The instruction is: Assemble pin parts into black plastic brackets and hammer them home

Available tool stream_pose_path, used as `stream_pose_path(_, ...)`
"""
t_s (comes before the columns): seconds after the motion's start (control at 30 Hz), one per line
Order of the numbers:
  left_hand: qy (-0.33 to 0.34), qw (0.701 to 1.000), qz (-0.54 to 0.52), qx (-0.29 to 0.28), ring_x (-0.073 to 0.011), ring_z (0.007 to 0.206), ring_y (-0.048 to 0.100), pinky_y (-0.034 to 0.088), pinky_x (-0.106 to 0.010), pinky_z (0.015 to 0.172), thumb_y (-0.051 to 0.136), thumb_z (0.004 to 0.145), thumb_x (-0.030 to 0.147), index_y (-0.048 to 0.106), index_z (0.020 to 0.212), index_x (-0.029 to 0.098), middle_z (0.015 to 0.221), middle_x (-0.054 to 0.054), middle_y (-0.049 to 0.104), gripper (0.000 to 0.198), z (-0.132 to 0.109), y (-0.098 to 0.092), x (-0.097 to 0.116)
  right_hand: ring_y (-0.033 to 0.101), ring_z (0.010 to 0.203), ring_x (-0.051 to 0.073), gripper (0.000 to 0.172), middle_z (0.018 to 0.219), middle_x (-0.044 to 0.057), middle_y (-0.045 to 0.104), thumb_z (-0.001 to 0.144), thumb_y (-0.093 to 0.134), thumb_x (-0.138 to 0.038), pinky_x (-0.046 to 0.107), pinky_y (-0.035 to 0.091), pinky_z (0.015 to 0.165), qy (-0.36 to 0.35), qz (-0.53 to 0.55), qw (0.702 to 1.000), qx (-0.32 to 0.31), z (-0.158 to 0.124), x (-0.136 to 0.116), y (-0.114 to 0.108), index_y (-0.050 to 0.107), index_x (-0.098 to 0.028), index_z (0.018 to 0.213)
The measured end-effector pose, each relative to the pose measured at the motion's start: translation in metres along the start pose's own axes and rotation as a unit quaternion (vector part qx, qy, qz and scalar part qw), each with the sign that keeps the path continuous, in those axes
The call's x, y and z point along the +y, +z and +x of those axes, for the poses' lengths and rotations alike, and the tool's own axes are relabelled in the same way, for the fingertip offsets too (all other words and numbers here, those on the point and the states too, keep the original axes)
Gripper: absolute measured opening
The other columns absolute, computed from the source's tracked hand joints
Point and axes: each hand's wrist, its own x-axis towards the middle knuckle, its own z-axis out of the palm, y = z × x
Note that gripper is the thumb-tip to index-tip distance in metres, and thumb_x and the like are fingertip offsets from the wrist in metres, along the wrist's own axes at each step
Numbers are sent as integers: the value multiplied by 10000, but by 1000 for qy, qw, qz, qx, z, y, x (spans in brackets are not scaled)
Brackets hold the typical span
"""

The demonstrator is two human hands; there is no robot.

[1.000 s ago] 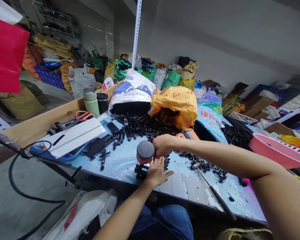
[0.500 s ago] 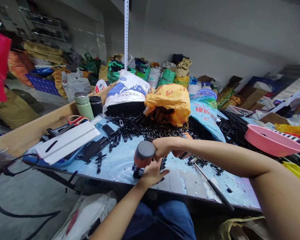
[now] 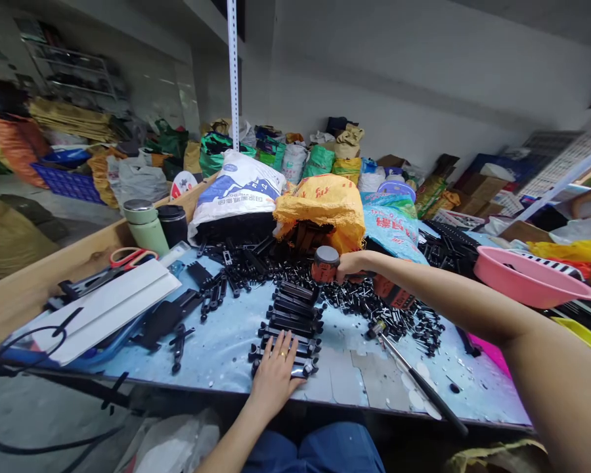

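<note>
My right hand (image 3: 353, 264) is wrapped round the grip of an orange and grey cordless drill (image 3: 325, 266). The drill points down at the far right end of a row of black plastic parts (image 3: 294, 320), close to the pile of screws (image 3: 369, 302); its tip is hard to make out. My left hand (image 3: 276, 369) lies with spread fingers on the nearest parts of the row, and a ring shows on one finger. The parts lie side by side on the blue table cover (image 3: 217, 351).
A hammer (image 3: 418, 378) lies at the right of the table, beside grey sheet pieces (image 3: 374, 381). Farther right stands a pink basin (image 3: 526, 279). Bags (image 3: 320, 207) line the back. At left are scissors (image 3: 132, 257), a green flask (image 3: 145, 226) and a white panel (image 3: 113, 305).
The drill in my right hand has moved away from me and right, to the far end of the row. My left hand has shifted slightly nearer and flattened, uncovering the row of black parts.
</note>
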Motion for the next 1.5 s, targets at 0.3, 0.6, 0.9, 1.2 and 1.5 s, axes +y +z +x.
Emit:
stream_pose_path(0.3,-5,1000,-9,19,-305,1276,380,346,-477,1022,573,772,496,361,1355,152,1383,-148,423,709,-3,6,-2,527,492,140,239,534,11,563,578,613,-231,232,392,471,9,-59,998,-1,-12,-10,6,681,-87,756)
stream_pose_path(0.6,1,1000,-3,24,-308,1265,394,352,-472,1014,561,772,524,390,1338,123,1383,-156,417,713,-2,7,-2,549,492,136,253,528,5,574,586,600,-207,209,397,459,-7,-79,996,-37,-32,-24,20,699,-102,794)
stream_pose_path(0.9,-13,999,-18,35,-301,1283,368,311,-471,1031,529,802,469,395,1334,128,1392,-148,408,646,-2,6,1,597,545,178,265,601,49,637,582,593,-291,238,427,490,-21,-108,994,-28,-53,-32,28,705,-123,753)
stream_pose_path(1.2,-17,999,-26,26,-314,1300,335,276,-495,1043,501,804,466,384,1339,121,1396,-161,400,647,-1,8,2,609,565,172,294,669,41,662,598,593,-253,236,442,502,-19,-111,993,-45,-62,-42,44,703,-139,845)
stream_pose_path(1.5,-27,999,-33,7,-307,1292,352,289,-479,1046,525,803,411,423,1312,128,1384,-146,422,590,2,-7,6,628,650,214,239,701,73,675,590,626,-296,262,437,536,-54,-164,984,-42,-83,-55,56,708,-141,751)
